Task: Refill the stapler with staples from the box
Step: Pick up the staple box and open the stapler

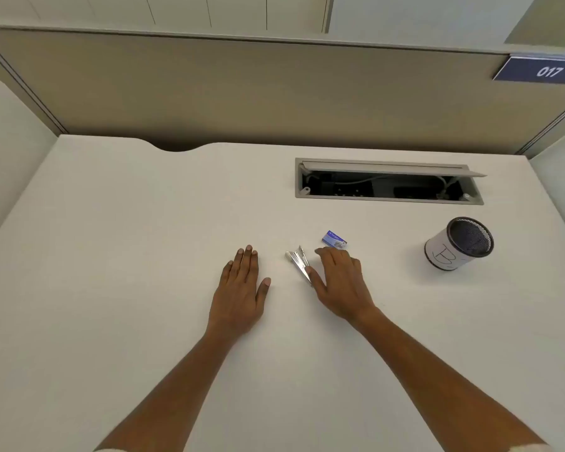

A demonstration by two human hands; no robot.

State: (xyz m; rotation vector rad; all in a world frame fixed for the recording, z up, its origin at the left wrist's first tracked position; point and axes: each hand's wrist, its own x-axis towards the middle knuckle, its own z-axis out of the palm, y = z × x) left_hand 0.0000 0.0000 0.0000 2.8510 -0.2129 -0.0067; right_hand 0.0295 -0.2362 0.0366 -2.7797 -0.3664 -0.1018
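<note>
Loosely flat: left hand on desk, right hand touching stapler; sign reads 017.

The stapler is slim, silvery metal. It lies on the desk swung open, its arms fanned apart at the far end and joined at the near end. The near end touches the thumb of my right hand. The fanned end points away, in the gap between that hand and my left hand. The box of staples is small and blue, pale at its right end, lying flat just beyond my right fingertips, apart from them.
</note>
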